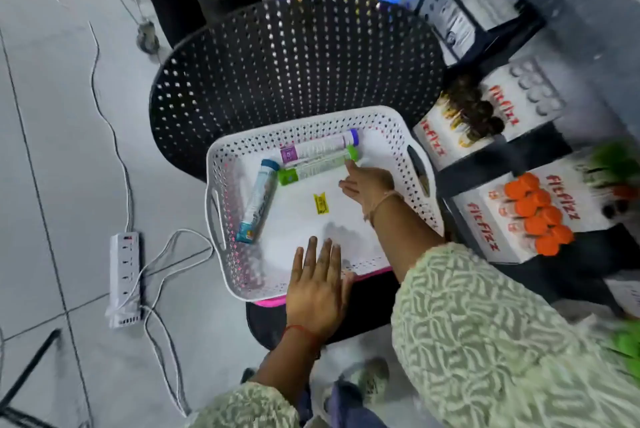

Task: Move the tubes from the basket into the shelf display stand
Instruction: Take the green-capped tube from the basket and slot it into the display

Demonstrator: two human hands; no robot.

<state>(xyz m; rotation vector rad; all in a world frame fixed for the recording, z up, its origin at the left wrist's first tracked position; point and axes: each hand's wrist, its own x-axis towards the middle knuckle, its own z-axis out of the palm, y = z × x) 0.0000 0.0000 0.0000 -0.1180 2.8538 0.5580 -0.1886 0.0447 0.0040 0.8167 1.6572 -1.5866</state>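
Basket [221, 219]: white perforated plastic, two side handles, seated on a black perforated chair [284, 57]. Contents, three tubes.

Green-capped tube [317, 168]: lying flat, its far cap just beyond the right hand's fingertips.
Purple-capped tube [318, 148]: lying flat, alongside and touching the green one, on the side away from the right hand.
Blue-capped tube [258, 200]: lying flat, well to the left of the right hand, beyond and to the left of the left hand, its top end near the green tube's base.
Yellow label [321, 203]: on the basket floor, between the two hands.

Right hand [369, 187]: fingers extended, reaching to the green tube's cap end, holding nothing; contact cannot be told.
Left hand [318, 284]: spread flat, palm down on the basket's near rim, holding nothing.

Display boxes [519, 213]: marked "Fitfizz", to the right of the right hand, with orange-capped tubes [533, 213] standing upright; a farther box [464, 136] holds dark-capped ones.

Power strip [124, 278]: on the floor, well left of the left hand.
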